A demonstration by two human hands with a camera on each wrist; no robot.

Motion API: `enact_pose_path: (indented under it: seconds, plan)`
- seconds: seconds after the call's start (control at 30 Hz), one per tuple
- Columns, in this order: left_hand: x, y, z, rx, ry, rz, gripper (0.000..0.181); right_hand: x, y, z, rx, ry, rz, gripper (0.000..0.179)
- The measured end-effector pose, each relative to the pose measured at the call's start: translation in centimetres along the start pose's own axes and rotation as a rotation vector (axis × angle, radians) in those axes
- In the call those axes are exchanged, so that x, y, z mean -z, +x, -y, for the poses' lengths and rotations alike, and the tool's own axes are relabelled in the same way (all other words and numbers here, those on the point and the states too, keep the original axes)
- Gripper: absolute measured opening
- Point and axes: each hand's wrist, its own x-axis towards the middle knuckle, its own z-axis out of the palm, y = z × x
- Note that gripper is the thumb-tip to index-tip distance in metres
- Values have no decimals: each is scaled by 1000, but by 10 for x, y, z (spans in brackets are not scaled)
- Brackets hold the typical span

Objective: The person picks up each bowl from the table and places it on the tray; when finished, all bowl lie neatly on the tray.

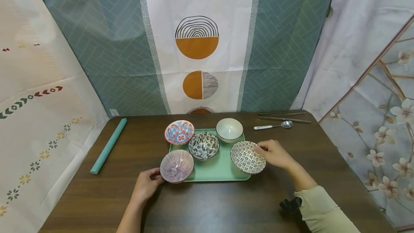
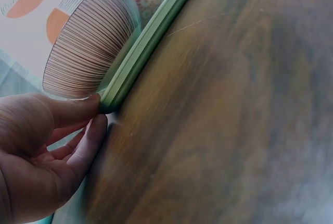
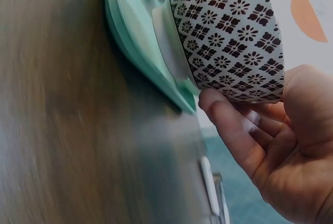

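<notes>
A mint-green tray [image 1: 223,170] lies on the table with several bowls on it. At its near left corner my left hand [image 1: 147,185] pinches the tray's edge between thumb and fingers, beside a purple-striped bowl [image 1: 176,166]; the left wrist view shows the thumb on the tray corner [image 2: 117,96]. My right hand [image 1: 276,154] grips the right side of a brown-and-white patterned bowl [image 1: 248,157], thumb over its rim and fingers against its outer wall [image 3: 229,41]. That bowl stands at the tray's right end. Between them is a black-and-white floral bowl [image 1: 203,146].
A red-and-blue bowl [image 1: 179,132] and a white bowl [image 1: 229,131] stand at the tray's far side. A spoon [image 1: 275,125] and metal tongs [image 1: 284,118] lie at the back right. On the left is a teal roll [image 1: 108,146]. Curtains hang behind the table.
</notes>
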Motion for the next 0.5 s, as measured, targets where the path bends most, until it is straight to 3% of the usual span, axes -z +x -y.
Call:
enact_pose_path:
  seconds: [0.5]
  plan:
    - [0, -1, 2, -10, 10, 9, 27, -33, 11, 11, -70, 92, 86, 29]
